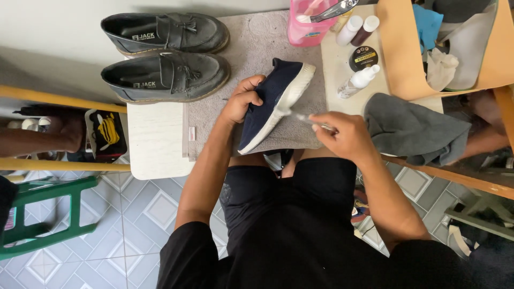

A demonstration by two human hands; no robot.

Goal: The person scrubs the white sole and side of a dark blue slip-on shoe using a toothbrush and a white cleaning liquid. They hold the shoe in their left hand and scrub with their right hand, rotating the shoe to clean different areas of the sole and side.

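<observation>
1. Two dark tasselled loafers stood side by side at the tabletop's far left corner, partly on the grey mat.
2. Left hand was clamped on the navy slip-on shoe, fingers curled over its upper; the shoe lay tilted on its side on the mat, mid-tabletop, white sole turned right.
3. Right hand was closed around a small brush, whose tip touched the sole near the tabletop's near edge.
4. Pink tub, two small bottles, a round tin and a white bottle stood along the far edge, right of the mat.
5. Grey cloth lay bunched at the right edge.
</observation>
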